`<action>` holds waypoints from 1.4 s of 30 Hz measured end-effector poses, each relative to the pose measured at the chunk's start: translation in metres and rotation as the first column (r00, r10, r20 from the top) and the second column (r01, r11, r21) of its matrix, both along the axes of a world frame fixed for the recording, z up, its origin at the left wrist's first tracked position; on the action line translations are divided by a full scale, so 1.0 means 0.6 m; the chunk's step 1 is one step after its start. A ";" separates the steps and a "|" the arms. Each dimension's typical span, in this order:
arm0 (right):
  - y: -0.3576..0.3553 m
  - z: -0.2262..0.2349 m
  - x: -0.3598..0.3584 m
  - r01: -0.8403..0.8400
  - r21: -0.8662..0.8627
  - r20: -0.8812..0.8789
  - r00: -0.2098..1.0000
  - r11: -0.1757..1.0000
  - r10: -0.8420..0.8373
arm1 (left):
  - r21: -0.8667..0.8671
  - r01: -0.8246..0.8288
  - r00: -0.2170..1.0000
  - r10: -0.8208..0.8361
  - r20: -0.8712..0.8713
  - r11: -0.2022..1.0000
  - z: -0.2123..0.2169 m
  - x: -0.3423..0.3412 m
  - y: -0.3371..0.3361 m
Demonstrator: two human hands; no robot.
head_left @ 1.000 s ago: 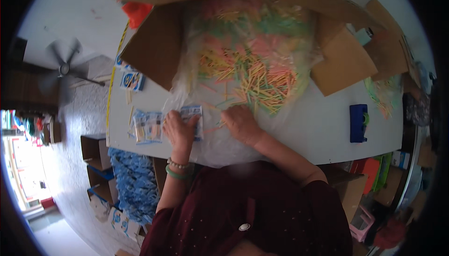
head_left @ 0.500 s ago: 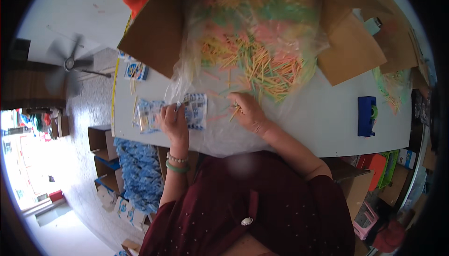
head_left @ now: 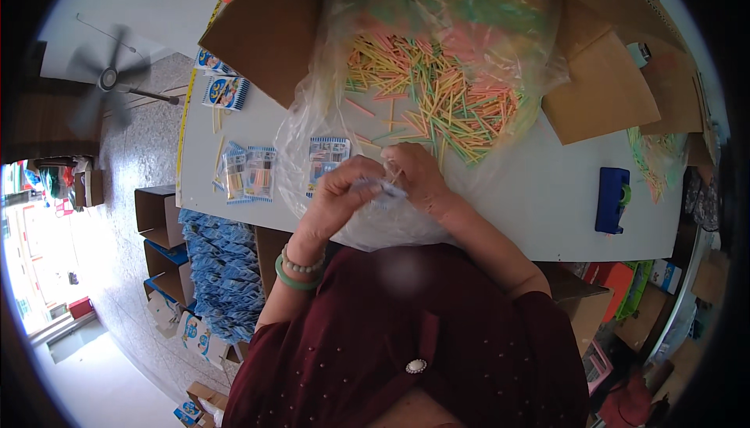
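In front of my body, my left hand [head_left: 342, 196] pinches a small blue-and-white plastic packet [head_left: 393, 191], partly hidden by the fingers. My right hand [head_left: 419, 179] meets it at the packet, closed on a few thin coloured sticks that barely show between the fingertips. Beyond both hands a heap of thin pink, yellow and green sticks [head_left: 461, 107] spills from a clear plastic bag [head_left: 308, 127]. One filled packet [head_left: 328, 154] lies just past my left hand. Two more packets [head_left: 260, 174] rest side by side farther left.
An open cardboard box [head_left: 266, 33] surrounds the bag at the far side. Small printed boxes [head_left: 226, 92] sit at the table's left edge. A blue tape dispenser [head_left: 612, 200] stands right. Blue packets [head_left: 223, 272] fill a container below the left edge. A fan [head_left: 109, 80] stands beyond.
My left hand has lifted a packet from the row and brought it rightward to my right hand. My right hand has stayed close to its place, its sticks now at the packet.
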State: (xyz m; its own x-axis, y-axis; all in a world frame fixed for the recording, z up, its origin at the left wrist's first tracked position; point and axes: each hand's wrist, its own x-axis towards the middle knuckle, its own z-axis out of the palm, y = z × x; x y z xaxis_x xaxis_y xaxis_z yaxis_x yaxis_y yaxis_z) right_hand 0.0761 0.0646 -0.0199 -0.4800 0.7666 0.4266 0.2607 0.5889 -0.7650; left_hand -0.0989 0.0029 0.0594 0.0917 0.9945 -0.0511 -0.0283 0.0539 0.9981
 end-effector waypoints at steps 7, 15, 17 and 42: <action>0.001 0.027 -0.005 -0.116 0.213 0.140 0.986 0.970 0.087 | 0.202 0.116 0.601 0.093 -0.794 0.972 0.013 0.053 -0.017; 0.036 0.047 -0.028 0.043 0.200 0.292 0.951 0.979 -0.101 | 0.001 -0.154 0.890 0.140 -0.434 0.988 -0.019 0.007 -0.036; 0.058 0.050 -0.047 -0.043 0.110 0.494 0.869 0.993 -0.017 | -0.180 -0.196 0.906 0.108 -0.408 0.964 -0.031 -0.012 -0.043; 0.075 0.019 -0.046 0.104 -0.047 0.640 0.767 0.993 -0.050 | -0.129 -0.211 0.939 0.165 -0.301 0.969 -0.041 -0.022 -0.042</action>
